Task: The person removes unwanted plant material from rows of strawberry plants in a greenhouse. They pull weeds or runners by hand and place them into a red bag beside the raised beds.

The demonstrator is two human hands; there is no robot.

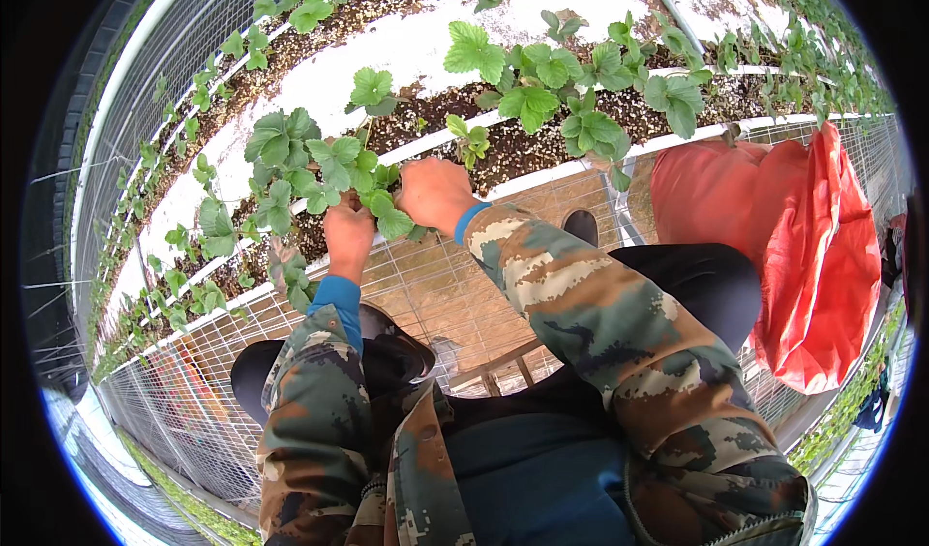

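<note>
My left hand (348,234) reaches up into the base of a green strawberry plant (310,164) at the near edge of a raised growing bed (416,57). Its fingers are tucked under the leaves and hidden. My right hand (434,194) is just to the right of it, fingers curled down into the same plant's lower leaves at the bed's white rim. What either hand grips is covered by foliage. Both arms wear camouflage sleeves with blue cuffs.
More strawberry plants (542,91) stand in dark soil with white film along the bed. A wire mesh wall (464,294) runs below the rim. A red plastic bag (794,246) hangs at the right. A wooden stool (503,367) shows between my knees.
</note>
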